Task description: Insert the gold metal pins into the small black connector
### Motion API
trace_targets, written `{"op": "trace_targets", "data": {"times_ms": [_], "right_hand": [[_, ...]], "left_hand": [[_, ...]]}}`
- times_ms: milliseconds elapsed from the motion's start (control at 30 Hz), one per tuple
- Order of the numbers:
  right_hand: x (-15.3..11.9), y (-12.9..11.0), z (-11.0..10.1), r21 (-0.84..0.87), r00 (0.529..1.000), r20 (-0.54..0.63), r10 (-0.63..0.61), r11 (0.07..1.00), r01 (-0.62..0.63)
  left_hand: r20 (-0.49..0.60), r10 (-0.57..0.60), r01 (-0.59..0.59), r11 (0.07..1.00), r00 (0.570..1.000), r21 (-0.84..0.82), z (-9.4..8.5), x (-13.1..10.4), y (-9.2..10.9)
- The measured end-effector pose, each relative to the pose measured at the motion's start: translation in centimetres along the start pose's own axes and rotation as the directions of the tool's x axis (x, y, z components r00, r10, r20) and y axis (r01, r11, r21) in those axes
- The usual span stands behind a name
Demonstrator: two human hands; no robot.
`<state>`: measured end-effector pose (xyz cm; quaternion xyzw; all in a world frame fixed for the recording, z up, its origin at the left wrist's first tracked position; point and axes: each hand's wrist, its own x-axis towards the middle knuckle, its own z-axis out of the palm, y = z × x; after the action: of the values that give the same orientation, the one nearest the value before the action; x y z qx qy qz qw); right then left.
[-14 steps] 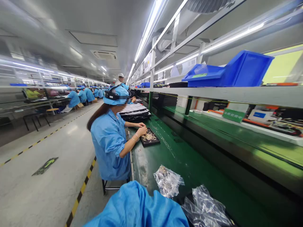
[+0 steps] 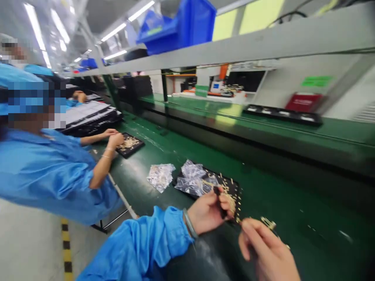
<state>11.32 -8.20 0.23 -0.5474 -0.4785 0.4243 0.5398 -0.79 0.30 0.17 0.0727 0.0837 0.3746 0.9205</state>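
My left hand (image 2: 209,212), with a band at its wrist, is closed around a small dark, narrow piece (image 2: 219,201) whose kind I cannot make out. It is over the near edge of a black tray (image 2: 238,187) strewn with small cream-coloured parts (image 2: 230,201). To its right, my right hand (image 2: 269,249) has thumb and forefinger pinched together close to the tray's corner; whatever is between the fingertips is too small and blurred to name. Clear plastic bags (image 2: 190,179) lie over the tray's left part. Several pale, metallic-looking bits (image 2: 268,223) show just beyond my right hand.
Another clear bag (image 2: 160,177) lies on the green bench (image 2: 181,148). At left, a co-worker in blue (image 2: 58,168) handles parts over a second black tray (image 2: 136,144). A grey shelf (image 2: 249,47) with a blue bin (image 2: 193,27) runs above a ledge holding a dark strip (image 2: 283,115).
The view has swung right and down. Both my hands and the tray of cream-coloured parts are now visible; earlier only a blue sleeve and the bags showed in front.
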Motion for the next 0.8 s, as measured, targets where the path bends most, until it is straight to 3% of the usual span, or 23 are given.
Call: {"op": "trace_targets", "data": {"times_ms": [100, 200, 800], "right_hand": [[0.4, -0.5, 0.9, 0.052, 0.993, -0.051, 0.104, 0.993, -0.101], [0.8, -0.7, 1.9, 0.102, 0.987, -0.016, 0.158, 0.983, -0.156], [0.5, -0.1, 2.3, 0.045, 0.985, 0.007, 0.171, 0.984, -0.171]], "left_hand": [[-0.012, -0.038, 0.037, 0.999, 0.999, -0.039, 0.2, 0.1, 0.9], [-0.003, -0.041, 0.041, 0.999, 0.999, -0.023, 0.3, -0.1, 0.9], [0.049, -0.009, 0.006, 0.998, 0.999, 0.063, 0.0, -0.2, 0.5]]}}
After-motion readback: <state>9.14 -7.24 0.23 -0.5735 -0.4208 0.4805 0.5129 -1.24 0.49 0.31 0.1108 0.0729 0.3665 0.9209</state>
